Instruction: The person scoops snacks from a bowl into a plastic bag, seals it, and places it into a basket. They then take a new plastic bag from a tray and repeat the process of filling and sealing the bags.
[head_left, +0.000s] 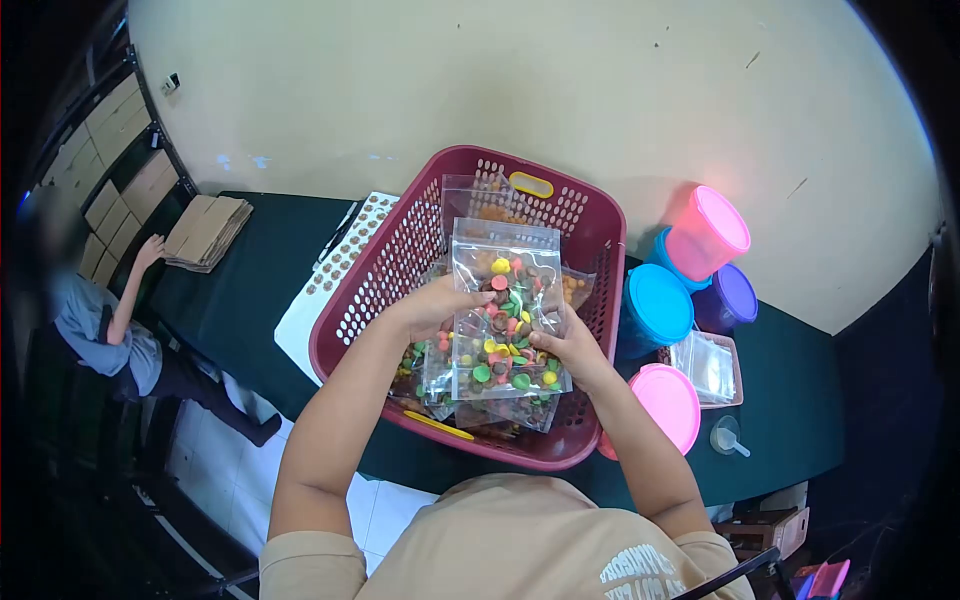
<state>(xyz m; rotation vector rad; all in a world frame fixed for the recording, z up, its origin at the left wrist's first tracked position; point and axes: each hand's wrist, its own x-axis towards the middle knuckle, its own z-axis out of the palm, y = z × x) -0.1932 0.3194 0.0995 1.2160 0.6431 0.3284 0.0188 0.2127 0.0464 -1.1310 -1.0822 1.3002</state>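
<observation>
Both hands hold a clear zip bag of colourful round candies above a maroon plastic basket. My left hand grips the bag's left side, thumb on its front. At the right side, my right hand is closed on the same bag, thumb also in front. Beneath it, more filled clear bags lie in the basket, partly hidden by the held one. Toward the back of the basket stands another clear bag with orange-brown contents.
Right of the basket are lidded tubs: pink, blue, purple and another pink. A tray of empty clear bags and a scoop sit nearby. Left are a sticker sheet, flat cardboard and another person.
</observation>
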